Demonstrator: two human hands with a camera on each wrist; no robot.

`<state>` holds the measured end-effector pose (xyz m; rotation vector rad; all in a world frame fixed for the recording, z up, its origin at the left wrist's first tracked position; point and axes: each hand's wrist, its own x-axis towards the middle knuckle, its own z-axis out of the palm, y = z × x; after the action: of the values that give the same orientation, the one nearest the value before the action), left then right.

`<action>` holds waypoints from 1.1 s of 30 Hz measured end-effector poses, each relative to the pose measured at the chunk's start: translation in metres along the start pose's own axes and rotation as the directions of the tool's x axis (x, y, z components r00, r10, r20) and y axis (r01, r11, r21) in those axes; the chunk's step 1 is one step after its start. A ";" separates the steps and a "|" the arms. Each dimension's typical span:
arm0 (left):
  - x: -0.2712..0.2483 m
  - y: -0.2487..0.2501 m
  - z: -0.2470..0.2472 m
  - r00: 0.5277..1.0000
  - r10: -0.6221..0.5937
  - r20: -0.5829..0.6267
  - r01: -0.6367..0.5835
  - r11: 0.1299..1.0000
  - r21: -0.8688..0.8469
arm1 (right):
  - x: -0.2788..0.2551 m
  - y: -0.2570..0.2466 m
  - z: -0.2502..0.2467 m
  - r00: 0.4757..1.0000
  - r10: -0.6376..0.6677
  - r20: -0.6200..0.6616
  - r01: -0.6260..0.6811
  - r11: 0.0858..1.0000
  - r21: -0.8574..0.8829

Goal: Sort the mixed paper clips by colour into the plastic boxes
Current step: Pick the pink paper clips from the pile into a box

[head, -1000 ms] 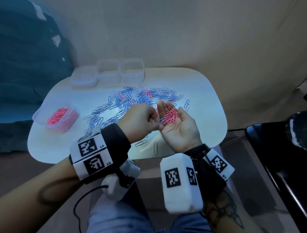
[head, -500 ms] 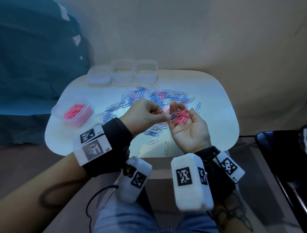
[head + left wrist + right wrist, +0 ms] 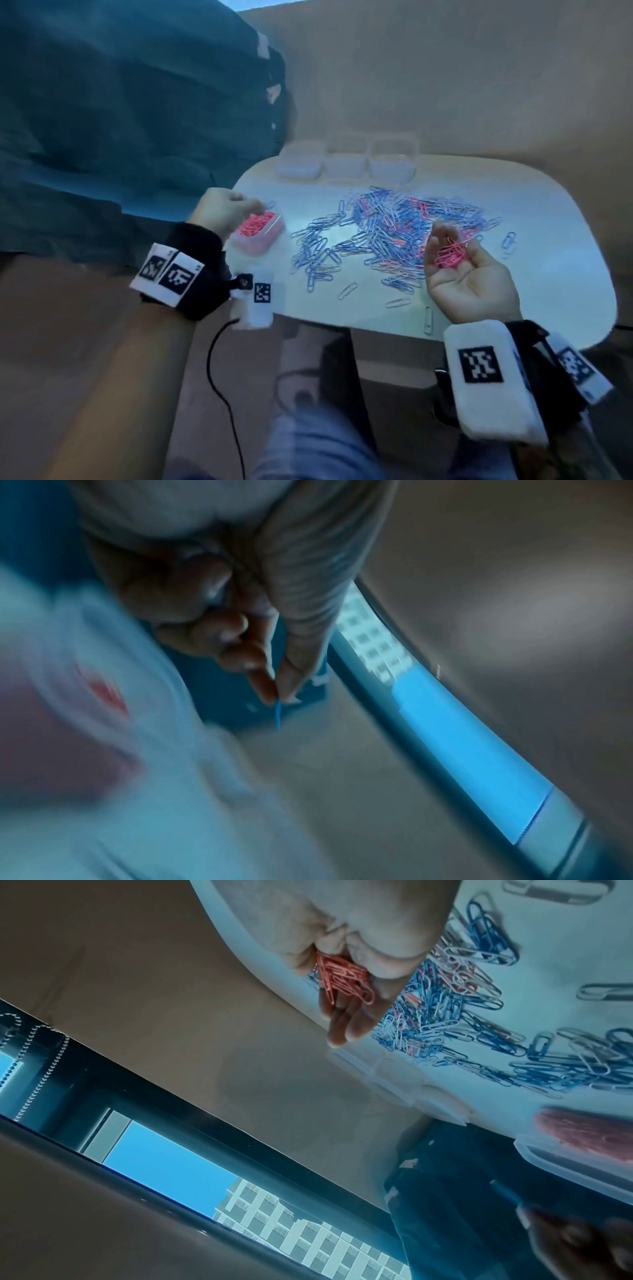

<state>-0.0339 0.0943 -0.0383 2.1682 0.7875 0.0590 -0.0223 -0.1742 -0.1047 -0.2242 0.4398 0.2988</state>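
A small batch of pink clips (image 3: 449, 256) is being cradled in the right hand (image 3: 462, 274), which is lying palm up at the right of centre in the head view with its fingers loosely curled round the bundle; in the right wrist view the same bundle is being shown tucked against the palm. The left hand (image 3: 226, 210) is being held at the left of centre, just above the pink-filled box (image 3: 257, 233), with its fingers curled and a single thin blue clip (image 3: 278, 715) being pinched between thumb and fingertip, as the left wrist view shows despite its blur. The mixed pile of clips (image 3: 387, 233) is being left spread across the middle of the white worktop (image 3: 565, 274), mostly blue and white with some pink strands among them, and a few stray clips are lying apart near the lower edge. Three clear boxes (image 3: 346, 161) are being kept in a row at the upper centre, along the far edge of the worktop, and no clips can be made out in them, though they are blurred. The sorting is being judged as at an early stage: one colour is being gathered into one box, pink clips are remaining both in the palm and in the pile, and the blue and white clips are being left wholly unsorted
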 end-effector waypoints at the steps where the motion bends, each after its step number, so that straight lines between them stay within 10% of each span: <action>1: 0.004 -0.004 0.001 1.000 -0.005 -0.011 0.006 0.995 0.101 | -0.001 0.000 0.000 1.000 0.000 0.000 0.000 1.000 -0.007; 7: 0.014 -0.004 0.007 1.000 0.002 0.026 -0.005 0.993 0.118 | -0.004 -0.009 -0.001 1.000 -0.012 0.005 0.012 1.000 -0.017; 13: -0.010 0.027 0.047 0.949 0.257 0.181 -0.253 0.966 -0.047 | -0.004 -0.003 -0.001 1.000 0.015 0.011 -0.015 1.000 -0.017; 16: -0.015 0.045 0.080 0.896 0.246 0.368 -0.317 0.937 0.144 | -0.005 -0.002 0.001 1.000 0.025 0.010 -0.025 1.000 -0.013; 23: 0.000 0.052 0.095 0.905 0.288 0.313 -0.380 0.878 0.291 | -0.008 -0.020 -0.003 0.999 -0.036 0.004 0.036 0.999 0.001; 33: 0.041 0.080 0.118 0.827 0.327 0.457 -0.559 0.570 0.602 | -0.014 -0.038 -0.007 0.997 -0.073 0.010 0.073 0.997 -0.025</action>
<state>0.0747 -0.0010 -0.0693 2.9953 0.0100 -0.3812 -0.0244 -0.2149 -0.0985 -0.2633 0.4182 0.2342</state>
